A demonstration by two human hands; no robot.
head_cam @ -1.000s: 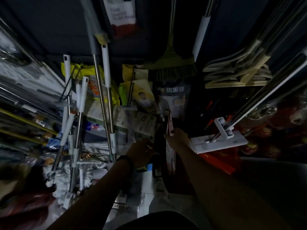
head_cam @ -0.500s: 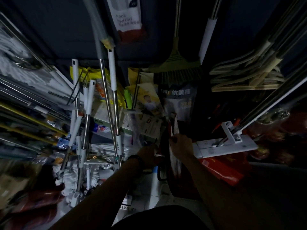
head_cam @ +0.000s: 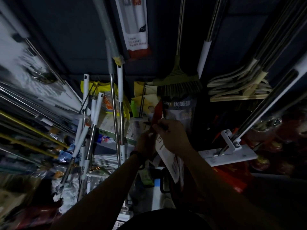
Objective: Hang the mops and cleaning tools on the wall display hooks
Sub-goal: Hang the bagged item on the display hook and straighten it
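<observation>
Both my hands grip a flat red-and-white packaged cleaning tool (head_cam: 166, 155) in the middle of the dim view. My right hand (head_cam: 171, 135) clasps its upper part from the right; my left hand (head_cam: 146, 143) holds its left edge. The pack's red top pokes up above my fingers. On the dark wall (head_cam: 74, 39) behind hang a similar red-and-white floor squeegee pack (head_cam: 135, 27), a broom (head_cam: 179, 80) and several long handles. A flat white mop head (head_cam: 227, 156) on its metal pole lies just right of my right hand.
Several steel-and-white mop poles (head_cam: 120, 113) lean upright left of my hands, with string mop heads at their feet. Blurred poles fan out at far left. Pale wooden hangers (head_cam: 237, 87) hang at upper right. Packaged goods and red items crowd the floor.
My hands have lifted the red-and-white pack upward from the pile, and my right hand has closed over its upper part. The camera has tilted up toward the wall.
</observation>
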